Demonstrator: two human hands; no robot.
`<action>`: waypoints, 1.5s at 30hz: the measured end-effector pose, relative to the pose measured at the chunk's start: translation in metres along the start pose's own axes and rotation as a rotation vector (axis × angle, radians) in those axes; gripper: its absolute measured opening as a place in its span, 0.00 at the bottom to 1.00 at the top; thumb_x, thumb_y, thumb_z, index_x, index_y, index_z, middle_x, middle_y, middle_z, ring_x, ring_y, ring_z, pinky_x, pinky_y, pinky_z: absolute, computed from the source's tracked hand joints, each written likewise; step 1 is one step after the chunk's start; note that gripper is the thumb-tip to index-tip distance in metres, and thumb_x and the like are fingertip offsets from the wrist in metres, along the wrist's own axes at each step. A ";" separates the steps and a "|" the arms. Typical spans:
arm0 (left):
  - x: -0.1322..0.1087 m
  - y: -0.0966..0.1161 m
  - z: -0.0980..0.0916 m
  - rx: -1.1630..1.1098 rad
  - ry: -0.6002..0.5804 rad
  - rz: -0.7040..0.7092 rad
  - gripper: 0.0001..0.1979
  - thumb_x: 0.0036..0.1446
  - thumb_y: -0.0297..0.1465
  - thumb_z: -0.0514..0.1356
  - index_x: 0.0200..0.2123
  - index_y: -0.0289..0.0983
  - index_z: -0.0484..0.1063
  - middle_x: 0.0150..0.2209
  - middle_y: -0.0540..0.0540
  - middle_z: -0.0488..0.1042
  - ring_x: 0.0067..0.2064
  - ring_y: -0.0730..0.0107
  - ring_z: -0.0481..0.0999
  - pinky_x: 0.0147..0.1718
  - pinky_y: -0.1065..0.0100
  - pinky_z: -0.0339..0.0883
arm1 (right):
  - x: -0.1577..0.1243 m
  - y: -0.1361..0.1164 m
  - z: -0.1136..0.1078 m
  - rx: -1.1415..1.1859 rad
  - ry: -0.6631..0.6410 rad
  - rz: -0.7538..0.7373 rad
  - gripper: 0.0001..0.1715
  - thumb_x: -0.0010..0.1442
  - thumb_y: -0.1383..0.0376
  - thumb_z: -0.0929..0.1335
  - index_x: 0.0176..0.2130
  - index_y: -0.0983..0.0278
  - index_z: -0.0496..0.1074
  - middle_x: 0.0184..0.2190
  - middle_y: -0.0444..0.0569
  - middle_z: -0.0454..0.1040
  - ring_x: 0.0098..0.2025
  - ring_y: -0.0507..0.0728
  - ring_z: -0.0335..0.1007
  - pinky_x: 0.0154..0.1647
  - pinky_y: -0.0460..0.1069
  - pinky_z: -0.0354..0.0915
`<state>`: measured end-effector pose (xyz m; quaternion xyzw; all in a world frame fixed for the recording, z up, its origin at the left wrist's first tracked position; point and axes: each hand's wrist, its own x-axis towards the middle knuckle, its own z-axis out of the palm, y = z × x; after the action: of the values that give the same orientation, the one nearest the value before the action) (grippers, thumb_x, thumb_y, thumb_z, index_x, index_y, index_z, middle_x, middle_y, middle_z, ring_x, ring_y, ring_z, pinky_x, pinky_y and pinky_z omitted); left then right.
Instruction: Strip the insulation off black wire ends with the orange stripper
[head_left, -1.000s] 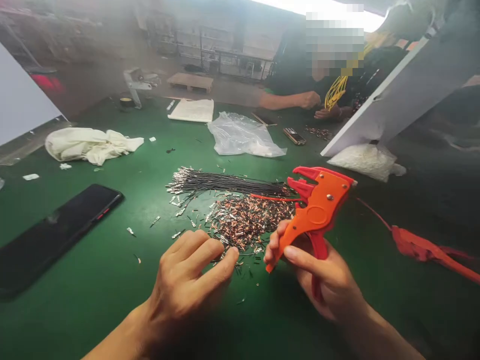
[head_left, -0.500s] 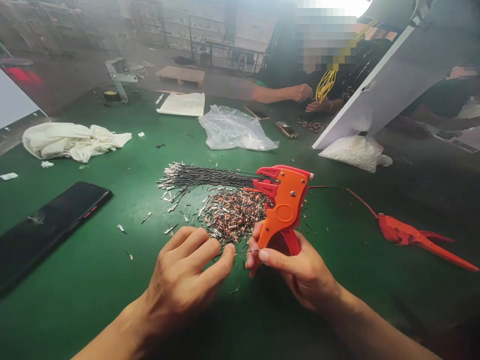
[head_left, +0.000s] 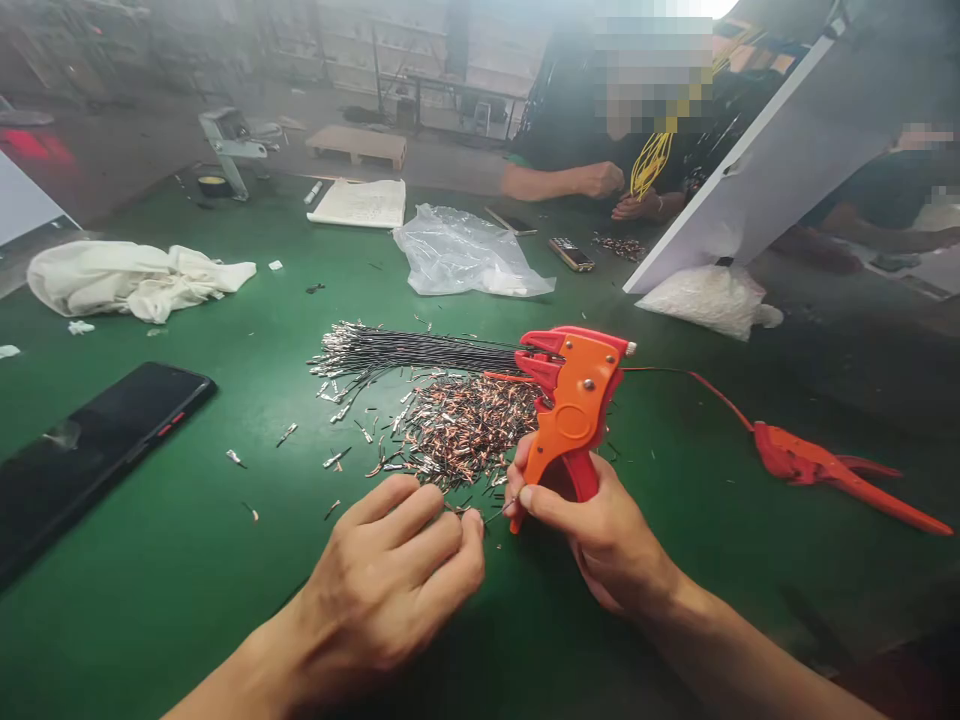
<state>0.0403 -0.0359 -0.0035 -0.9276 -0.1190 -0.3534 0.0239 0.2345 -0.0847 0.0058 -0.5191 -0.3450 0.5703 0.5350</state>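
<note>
My right hand (head_left: 600, 530) is closed round the handles of an orange and red wire stripper (head_left: 574, 395), which stands upright with its jaws pointing left. My left hand (head_left: 397, 585) has its fingers curled, the fingertips pinching a thin short wire (head_left: 495, 514) that reaches toward my right thumb. Just beyond both hands lies a heap of small copper-coloured terminals (head_left: 465, 430) on the green table (head_left: 187, 560). Behind the heap a bundle of thin black wires (head_left: 420, 352) with metal ends lies crosswise.
A black phone (head_left: 90, 440) lies at left, a white cloth (head_left: 127, 280) farther back. A clear plastic bag (head_left: 465, 258), a notebook (head_left: 360, 203) and a red tool (head_left: 832, 468) on a red cord lie around. A person across the table handles yellow wires (head_left: 651, 165). A white board (head_left: 780, 150) leans at right.
My right hand brought the stripper left and closer, then held it upright. My left hand shifted slightly right and its fingertips came together on the thin wire near my right thumb.
</note>
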 end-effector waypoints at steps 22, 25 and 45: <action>-0.002 -0.014 -0.004 0.081 0.228 -0.447 0.09 0.59 0.21 0.58 0.43 0.32 0.72 0.23 0.52 0.68 0.24 0.75 0.61 0.22 0.73 0.57 | 0.003 0.001 -0.008 0.011 -0.268 0.087 0.14 0.57 0.63 0.72 0.43 0.62 0.72 0.41 0.52 0.78 0.40 0.57 0.74 0.47 0.55 0.65; -0.001 -0.013 -0.004 0.073 0.277 -0.447 0.08 0.59 0.21 0.59 0.42 0.32 0.71 0.26 0.50 0.72 0.25 0.75 0.62 0.23 0.74 0.59 | 0.003 0.005 -0.003 0.053 -0.317 0.104 0.14 0.56 0.63 0.72 0.43 0.64 0.73 0.46 0.53 0.77 0.38 0.56 0.75 0.43 0.53 0.67; 0.011 0.003 -0.009 -0.295 0.236 -0.835 0.10 0.60 0.29 0.56 0.25 0.35 0.70 0.15 0.57 0.59 0.15 0.81 0.56 0.14 0.76 0.51 | -0.006 0.016 0.007 -0.029 -0.386 0.023 0.16 0.58 0.57 0.72 0.44 0.63 0.73 0.39 0.52 0.76 0.39 0.58 0.71 0.42 0.52 0.67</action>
<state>0.0432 -0.0379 0.0112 -0.7470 -0.4275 -0.4492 -0.2396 0.2230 -0.0928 -0.0060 -0.4116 -0.4435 0.6604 0.4447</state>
